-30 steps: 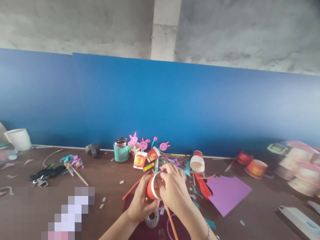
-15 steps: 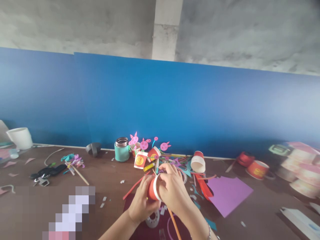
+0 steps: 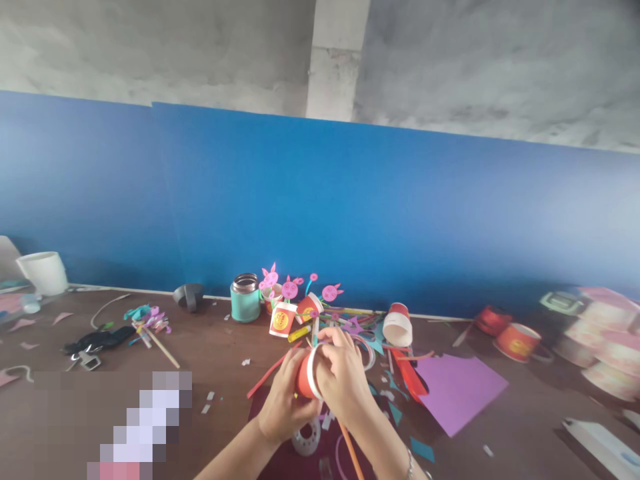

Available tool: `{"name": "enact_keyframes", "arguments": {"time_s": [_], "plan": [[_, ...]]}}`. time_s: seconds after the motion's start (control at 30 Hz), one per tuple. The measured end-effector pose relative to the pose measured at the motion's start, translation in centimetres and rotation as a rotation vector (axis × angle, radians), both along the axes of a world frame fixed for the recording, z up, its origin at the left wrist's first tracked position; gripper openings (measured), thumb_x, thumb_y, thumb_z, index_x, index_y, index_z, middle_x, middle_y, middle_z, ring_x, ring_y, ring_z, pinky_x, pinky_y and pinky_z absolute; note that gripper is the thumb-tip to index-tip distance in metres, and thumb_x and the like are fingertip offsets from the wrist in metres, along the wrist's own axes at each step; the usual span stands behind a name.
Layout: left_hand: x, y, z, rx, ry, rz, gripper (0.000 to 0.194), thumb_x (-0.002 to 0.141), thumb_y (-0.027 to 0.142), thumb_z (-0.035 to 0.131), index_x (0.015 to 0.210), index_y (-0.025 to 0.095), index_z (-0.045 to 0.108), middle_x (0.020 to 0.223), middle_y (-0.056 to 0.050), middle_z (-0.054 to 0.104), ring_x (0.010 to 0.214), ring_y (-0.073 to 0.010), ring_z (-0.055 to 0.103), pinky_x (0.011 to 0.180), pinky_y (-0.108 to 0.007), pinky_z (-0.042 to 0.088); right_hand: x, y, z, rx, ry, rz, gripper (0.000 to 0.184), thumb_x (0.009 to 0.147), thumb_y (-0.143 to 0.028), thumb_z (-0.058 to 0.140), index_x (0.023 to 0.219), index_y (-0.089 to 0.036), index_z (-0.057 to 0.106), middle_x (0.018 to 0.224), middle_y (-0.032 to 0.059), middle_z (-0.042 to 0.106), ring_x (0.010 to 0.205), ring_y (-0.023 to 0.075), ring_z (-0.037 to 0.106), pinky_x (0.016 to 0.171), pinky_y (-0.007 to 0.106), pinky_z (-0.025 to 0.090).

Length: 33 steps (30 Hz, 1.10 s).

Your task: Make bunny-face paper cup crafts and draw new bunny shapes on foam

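Note:
Tilted on its side, a red paper cup [image 3: 304, 379] with a white rim is gripped by my left hand [image 3: 283, 403]. Its mouth faces right, toward my right hand [image 3: 345, 373]. The right hand's bent fingers hold the cup's rim, and some reach into the mouth, where their tips are hidden. Below the hands lie a white tape ring [image 3: 306, 440] and an orange strip [image 3: 353, 453] on a dark red sheet [image 3: 260, 407]. Just behind the cup lie a yellow marker [image 3: 299, 334] and a red pipe cleaner [image 3: 270, 371].
Behind stand a teal jar [image 3: 245, 303] and a decorated paper cup [image 3: 283, 320] with pink pig-face cutouts [image 3: 290, 289]. Rightward lie a tipped cup [image 3: 399, 327], red scissors [image 3: 413, 380] and purple paper [image 3: 457, 390]. A blue partition [image 3: 320, 207] borders the table.
The whole view has shifted slightly to the right. Both hands stay around the cup, with hardly any visible change in their grip.

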State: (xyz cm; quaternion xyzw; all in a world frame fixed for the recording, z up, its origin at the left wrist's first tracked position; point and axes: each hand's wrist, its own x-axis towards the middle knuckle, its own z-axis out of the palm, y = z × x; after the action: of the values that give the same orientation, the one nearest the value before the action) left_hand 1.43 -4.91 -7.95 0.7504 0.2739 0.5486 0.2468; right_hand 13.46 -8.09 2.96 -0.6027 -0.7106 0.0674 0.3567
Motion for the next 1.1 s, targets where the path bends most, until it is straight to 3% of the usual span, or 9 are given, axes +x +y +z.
{"name": "enact_keyframes", "arguments": {"time_s": [0.1,0.23,0.37,0.5,0.7,1.1], "plan": [[0.0,0.0,0.0,0.01,0.028,0.0,0.069,0.066,0.017,0.065,0.13,0.022,0.038,0.123,-0.013,0.05,0.117,-0.0338,0.046,0.096,-0.05,0.039,0.0,0.3,-0.5,0.005,0.039,-0.012,0.027,0.073,-0.004,0.044,0.055,-0.019,0.059,0.102,0.008,0.061,0.097,0.023,0.054,0.083,0.035,0.04],[0.0,-0.1,0.2,-0.021,0.027,-0.024,0.069,0.067,0.013,0.062,0.131,0.022,0.035,0.124,-0.013,0.049,0.117,-0.0321,0.047,0.096,-0.049,0.039,0.3,0.0,-0.1,0.037,-0.068,-0.02,0.024,0.073,-0.005,0.047,0.063,-0.019,0.063,0.111,0.0076,0.06,0.104,0.0253,0.05,0.087,0.039,0.036],[0.1,-0.3,0.4,-0.074,-0.019,-0.028,0.065,0.069,0.012,0.06,0.129,0.021,0.037,0.121,-0.012,0.051,0.113,-0.0296,0.05,0.096,-0.046,0.04,1.4,-0.4,0.7,-0.075,-0.142,0.038,0.014,0.072,-0.014,0.055,0.067,-0.021,0.066,0.113,0.0059,0.059,0.106,0.0268,0.049,0.089,0.042,0.033],[0.2,-0.3,0.3,-0.066,-0.041,-0.011,0.064,0.069,0.018,0.064,0.128,0.02,0.039,0.121,-0.013,0.052,0.112,-0.0312,0.051,0.094,-0.046,0.041,1.8,-0.5,0.8,-0.123,-0.134,0.096,0.017,0.073,-0.013,0.053,0.062,-0.02,0.064,0.115,0.005,0.059,0.108,0.0256,0.048,0.089,0.041,0.033],[0.0,-0.2,0.1,-0.051,-0.048,-0.068,0.065,0.069,0.025,0.066,0.128,0.02,0.04,0.122,-0.013,0.051,0.113,-0.032,0.05,0.094,-0.046,0.04,0.5,-0.4,0.4,-0.091,-0.06,0.087,0.02,0.072,-0.007,0.048,0.067,-0.019,0.064,0.11,0.0057,0.061,0.105,0.0236,0.051,0.087,0.038,0.034],[0.3,-0.5,0.5,-0.073,-0.057,-0.105,0.064,0.07,0.018,0.062,0.128,0.023,0.037,0.12,-0.01,0.05,0.111,-0.0286,0.05,0.096,-0.042,0.039,0.6,-0.2,0.0,-0.001,-0.05,0.036,0.023,0.072,-0.006,0.049,0.065,-0.02,0.067,0.103,0.007,0.063,0.097,0.0243,0.055,0.082,0.036,0.037]]}}
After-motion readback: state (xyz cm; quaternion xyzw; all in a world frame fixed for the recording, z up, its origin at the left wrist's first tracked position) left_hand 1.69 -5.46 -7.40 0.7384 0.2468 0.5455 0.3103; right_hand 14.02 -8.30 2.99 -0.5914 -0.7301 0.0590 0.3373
